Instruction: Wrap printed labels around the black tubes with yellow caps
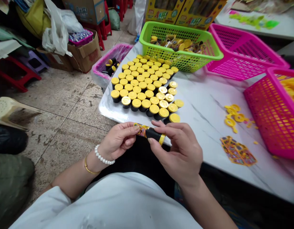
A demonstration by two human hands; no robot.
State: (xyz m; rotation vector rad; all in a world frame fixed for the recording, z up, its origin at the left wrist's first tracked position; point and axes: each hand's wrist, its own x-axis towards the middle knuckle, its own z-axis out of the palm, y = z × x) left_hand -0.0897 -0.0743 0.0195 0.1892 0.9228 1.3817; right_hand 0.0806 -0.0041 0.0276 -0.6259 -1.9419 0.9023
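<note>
My right hand is closed around a small black tube with a yellow end, held sideways just off the table's front edge. Between the thumb and fingers of my left hand is one end of a colourful printed label, whose other end lies against the tube. Just beyond my hands, many black tubes with yellow caps stand upright in tight rows on the table. To the right lies a pile of similar printed labels.
A green basket of yellow-and-black pieces stands behind the rows. Pink baskets line the right side, near loose yellow rings. Left of the table is a pink lined bin. A pale stool and cartons stand on the floor.
</note>
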